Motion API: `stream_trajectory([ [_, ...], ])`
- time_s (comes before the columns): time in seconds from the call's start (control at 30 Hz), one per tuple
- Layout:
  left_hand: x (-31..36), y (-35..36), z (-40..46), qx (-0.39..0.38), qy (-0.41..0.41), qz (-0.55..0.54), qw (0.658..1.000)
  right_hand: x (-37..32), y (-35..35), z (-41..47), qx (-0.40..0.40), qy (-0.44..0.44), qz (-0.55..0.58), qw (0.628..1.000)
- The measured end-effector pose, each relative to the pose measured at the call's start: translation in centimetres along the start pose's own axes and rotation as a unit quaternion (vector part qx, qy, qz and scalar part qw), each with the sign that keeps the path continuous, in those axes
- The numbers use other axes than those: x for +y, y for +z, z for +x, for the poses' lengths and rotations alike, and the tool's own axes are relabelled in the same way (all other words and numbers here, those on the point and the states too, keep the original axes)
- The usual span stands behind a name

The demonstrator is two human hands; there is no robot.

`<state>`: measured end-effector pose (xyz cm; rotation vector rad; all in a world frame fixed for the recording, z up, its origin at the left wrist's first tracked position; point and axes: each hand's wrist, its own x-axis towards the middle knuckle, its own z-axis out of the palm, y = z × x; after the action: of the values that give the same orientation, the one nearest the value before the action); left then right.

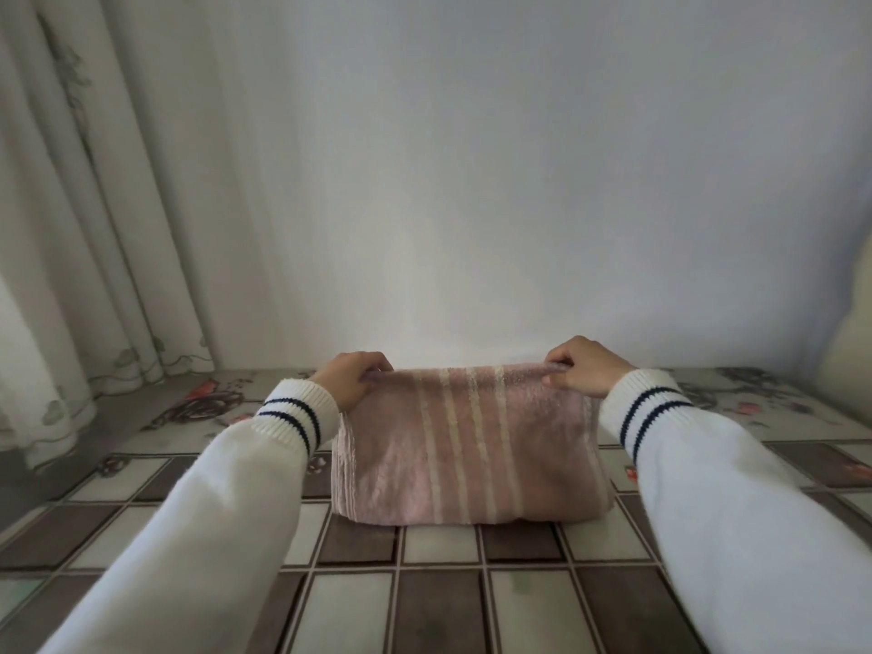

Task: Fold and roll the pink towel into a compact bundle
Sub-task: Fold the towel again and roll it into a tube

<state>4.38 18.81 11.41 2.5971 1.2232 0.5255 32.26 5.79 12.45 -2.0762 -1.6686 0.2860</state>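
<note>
The pink towel, with several pale stripes running down it, hangs between my hands, and its lower folded edge rests on the table. My left hand pinches the towel's upper left corner. My right hand pinches the upper right corner. The top edge is stretched taut between them, raised above the table. Both arms wear white sleeves with dark-striped cuffs.
The table carries a cloth of brown and white checks with a floral border. A plain white wall stands close behind it. Pale curtains hang at the left, reaching the table's far left corner.
</note>
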Motion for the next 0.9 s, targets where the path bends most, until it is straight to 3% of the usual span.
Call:
stream_trajectory([
  [0.43,-1.8,5.1,5.4,0.010,-0.068,0.011,0.998,4.2,4.6,4.5,0.072,0.118,0.007,0.990],
  [0.9,-5.3,9.6,6.9,-0.050,-0.198,-0.042,0.978,6.5,9.0,6.5,0.019,0.142,0.025,0.989],
])
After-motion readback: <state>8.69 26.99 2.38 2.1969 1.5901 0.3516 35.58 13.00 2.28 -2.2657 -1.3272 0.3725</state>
